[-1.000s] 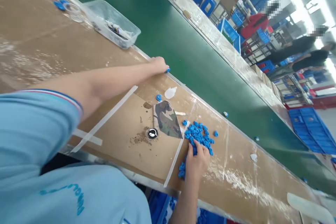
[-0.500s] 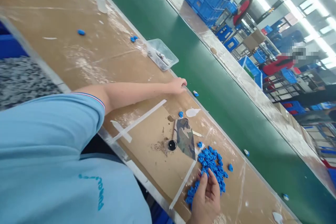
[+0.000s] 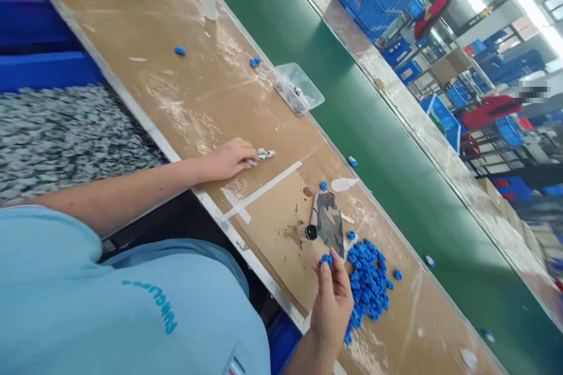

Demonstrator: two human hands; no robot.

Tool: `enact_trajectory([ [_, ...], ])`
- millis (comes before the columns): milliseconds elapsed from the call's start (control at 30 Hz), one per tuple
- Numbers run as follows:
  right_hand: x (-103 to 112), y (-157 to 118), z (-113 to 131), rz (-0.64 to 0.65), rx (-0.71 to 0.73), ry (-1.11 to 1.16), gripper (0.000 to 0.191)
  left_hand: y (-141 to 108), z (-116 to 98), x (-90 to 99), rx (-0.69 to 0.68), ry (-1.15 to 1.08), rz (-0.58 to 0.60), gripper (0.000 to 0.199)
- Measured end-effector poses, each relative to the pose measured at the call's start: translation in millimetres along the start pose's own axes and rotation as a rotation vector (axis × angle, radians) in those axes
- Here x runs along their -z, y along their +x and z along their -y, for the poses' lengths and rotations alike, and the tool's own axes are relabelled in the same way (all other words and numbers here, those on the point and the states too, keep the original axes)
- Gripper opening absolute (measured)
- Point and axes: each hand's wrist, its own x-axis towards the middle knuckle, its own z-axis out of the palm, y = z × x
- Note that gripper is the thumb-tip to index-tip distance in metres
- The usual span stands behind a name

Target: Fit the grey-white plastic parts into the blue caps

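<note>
My left hand is low over the brown table, its fingers closed on some small grey-white pieces that stick out past the fingertips. My right hand pinches one small blue piece between thumb and fingers, just left of the heap of blue pieces. Beyond that hand lie a small round pot of black liquid and a camouflage-patterned cloth, both on a taped cardboard sheet.
A clear tray stands at the table's far edge beside the green conveyor, which carries scattered pieces. A blue bin of grey pieces is at the left. White bottles lie on the table. People in red are in the background.
My left hand has come back from the table's far edge and now has grey-white pieces at its fingers. My right hand has lifted away from the heap with a blue piece.
</note>
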Motion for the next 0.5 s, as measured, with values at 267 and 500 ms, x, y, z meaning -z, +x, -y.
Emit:
enact_trajectory([
  [267, -12.6, -5.4, 7.4, 0.124, 0.012, 0.079, 0.045, -18.4, -25.5, -15.4, -0.010, -0.342, -0.054, 0.022],
  [500, -17.6, 0.4, 7.9, 0.091, 0.158, -0.085, 0.035, -22.1, -77.8, -74.4, 0.107, -0.901, 0.216, 0.020],
])
